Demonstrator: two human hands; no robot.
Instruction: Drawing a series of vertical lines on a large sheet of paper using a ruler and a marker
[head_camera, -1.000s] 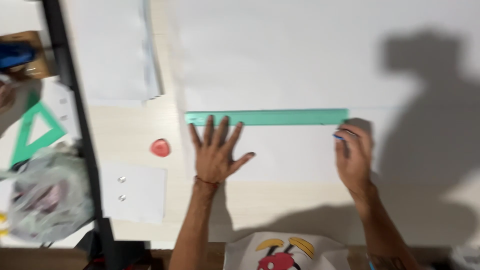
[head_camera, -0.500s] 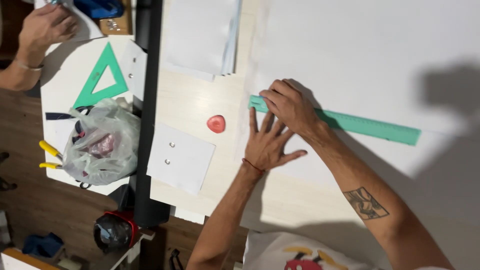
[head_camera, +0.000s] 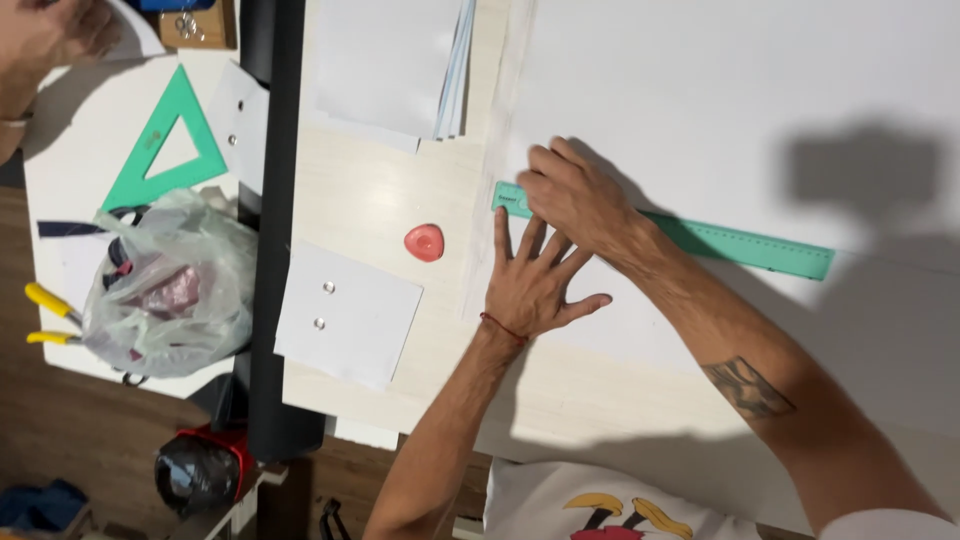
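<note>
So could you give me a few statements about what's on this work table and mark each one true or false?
1. The left hand lies flat with fingers spread on the large white sheet. True.
2. The right hand rests on the left end of the long green plastic ruler. True.
3. The small red rounded triangular piece sits on top of the ruler. False: it lies apart on the pale wooden table, left of the hands.
4. The green plastic set square is in the left hand. False: it lies on the side surface, far left.
</note>
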